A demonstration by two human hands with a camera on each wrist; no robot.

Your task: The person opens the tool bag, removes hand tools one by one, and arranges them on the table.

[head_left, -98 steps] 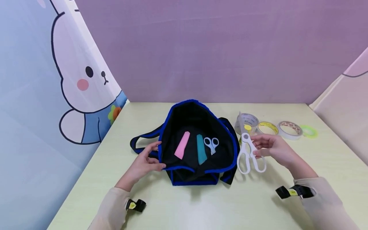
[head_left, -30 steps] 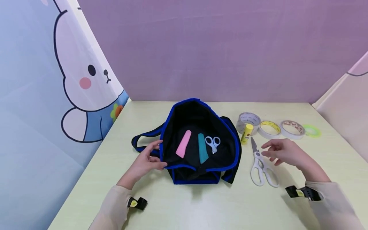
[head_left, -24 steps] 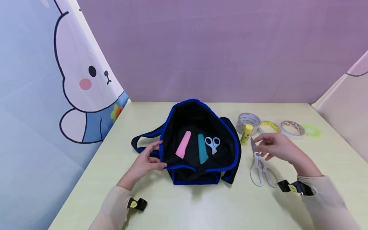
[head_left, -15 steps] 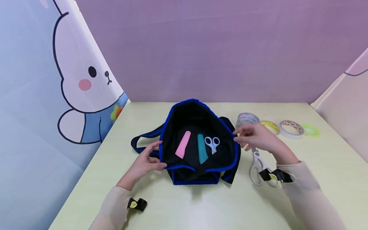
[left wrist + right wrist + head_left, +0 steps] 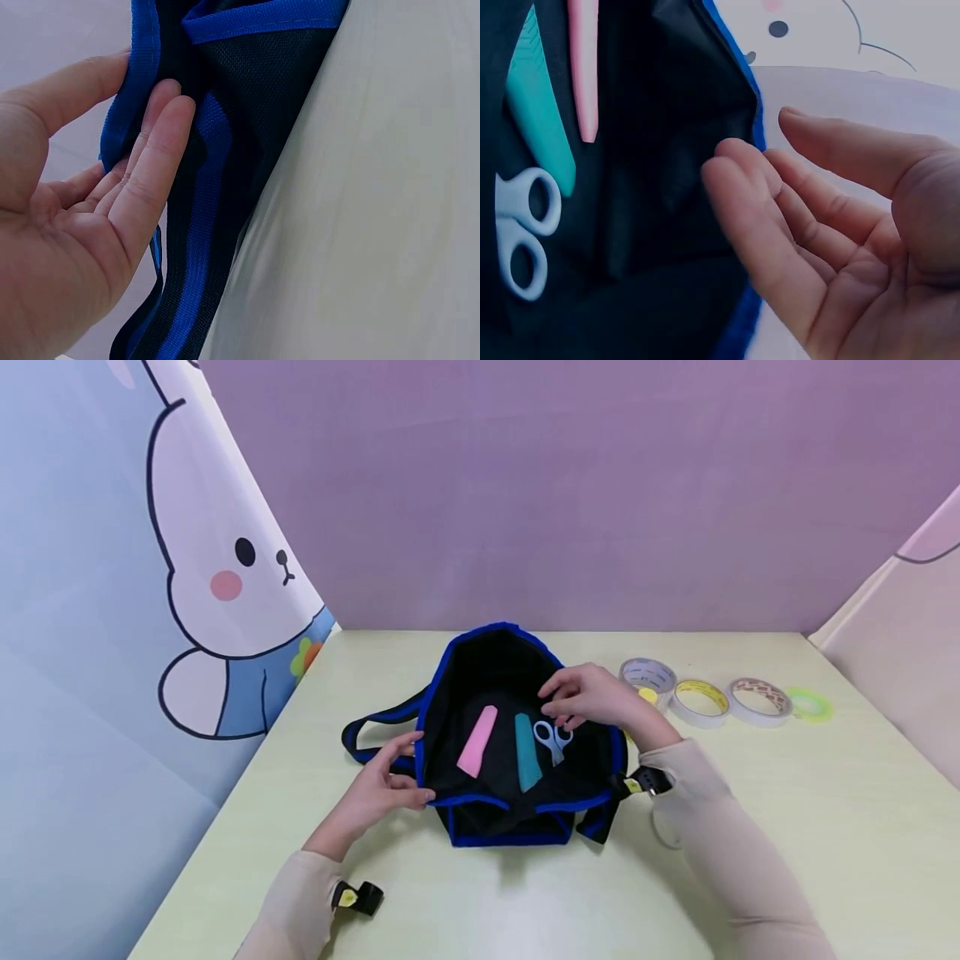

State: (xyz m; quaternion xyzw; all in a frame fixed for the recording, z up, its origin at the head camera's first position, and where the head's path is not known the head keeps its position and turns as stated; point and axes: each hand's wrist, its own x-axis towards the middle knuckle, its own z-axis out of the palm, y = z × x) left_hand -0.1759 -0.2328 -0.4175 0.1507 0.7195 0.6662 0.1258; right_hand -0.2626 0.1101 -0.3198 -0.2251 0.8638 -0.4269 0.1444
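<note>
A black bag with blue trim (image 5: 491,664) stands open-mouthed on the table. My left hand (image 5: 375,789) holds its left rim, thumb and fingers on either side of the blue edge (image 5: 116,112). In the bag are a pink tapered piece (image 5: 477,741), a teal one (image 5: 527,752) and small scissors with pale handles (image 5: 552,739). My right hand (image 5: 588,695) hovers over the bag's right side with nothing in it, fingers loosely bent near the small scissors. Larger white-handled scissors (image 5: 658,833) lie on the table, mostly hidden by the right sleeve.
Behind the right arm stand a clear tape roll (image 5: 666,693), a yellow-lined roll (image 5: 697,718), a white roll (image 5: 757,718) and a thin green ring (image 5: 806,714). A yellow glue stick (image 5: 647,695) is partly hidden by the right hand.
My right hand has laid the large white-handled scissors on the table and let go, then moved left over the bag's opening. The left hand stays at the rim.
</note>
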